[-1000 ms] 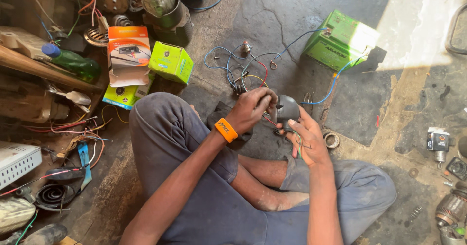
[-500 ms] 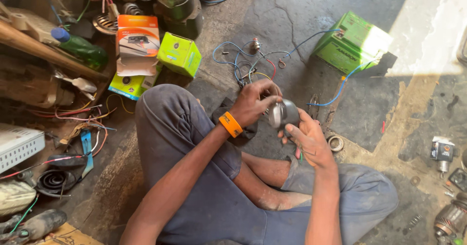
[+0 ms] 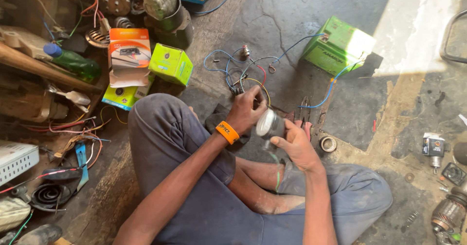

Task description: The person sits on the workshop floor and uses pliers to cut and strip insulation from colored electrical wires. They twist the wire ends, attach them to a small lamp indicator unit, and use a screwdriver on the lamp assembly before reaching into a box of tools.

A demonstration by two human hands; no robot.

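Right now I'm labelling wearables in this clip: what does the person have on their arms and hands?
Both arms are bare, with no sleeves or gloves. The left hand has an orange wristband with dark lettering at the wrist. The right hand wears nothing.

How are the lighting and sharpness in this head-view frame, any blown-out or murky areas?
Head view: a sunlit floor patch at upper right is blown out, glaring onto the green battery; the clutter at left sits in murky shade; the left hand, right hand and the round part they hold are evenly lit and reasonably sharp.

Round part [image 3: 266, 123] half hidden by hands; white box [image 3: 14, 160] cut off left.
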